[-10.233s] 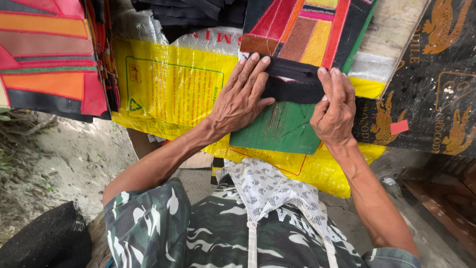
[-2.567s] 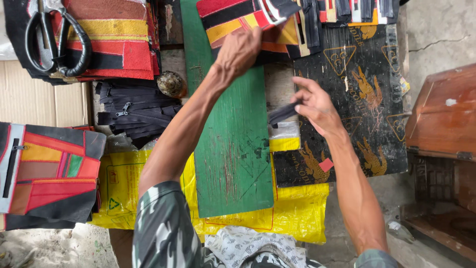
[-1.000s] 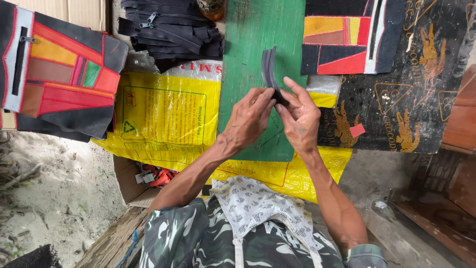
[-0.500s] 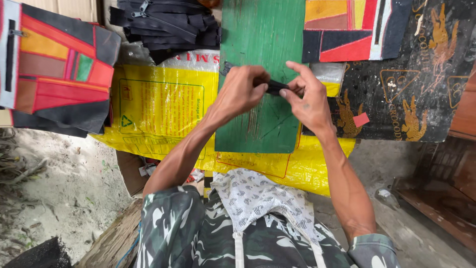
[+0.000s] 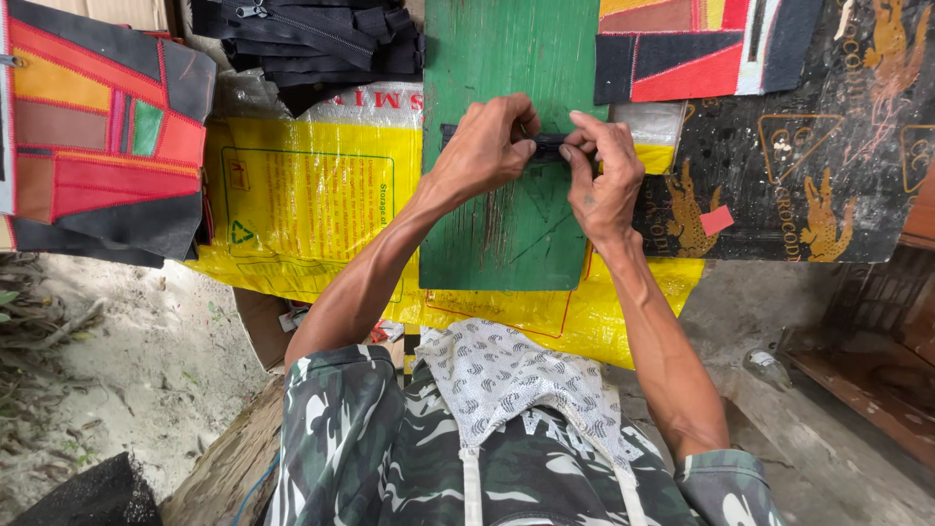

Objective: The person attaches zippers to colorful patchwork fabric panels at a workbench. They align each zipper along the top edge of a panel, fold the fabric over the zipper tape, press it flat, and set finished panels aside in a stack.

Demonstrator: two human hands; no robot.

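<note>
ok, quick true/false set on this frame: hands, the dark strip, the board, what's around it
1. Both hands, left hand and right hand, pinch a dark strip. True.
2. The strip lies on a red board. False: the board is green.
3. A pile of black zippers lies at the top, left of the board. True.
4. The yellow sack lies on top of the board. False: the board lies over it.
</note>
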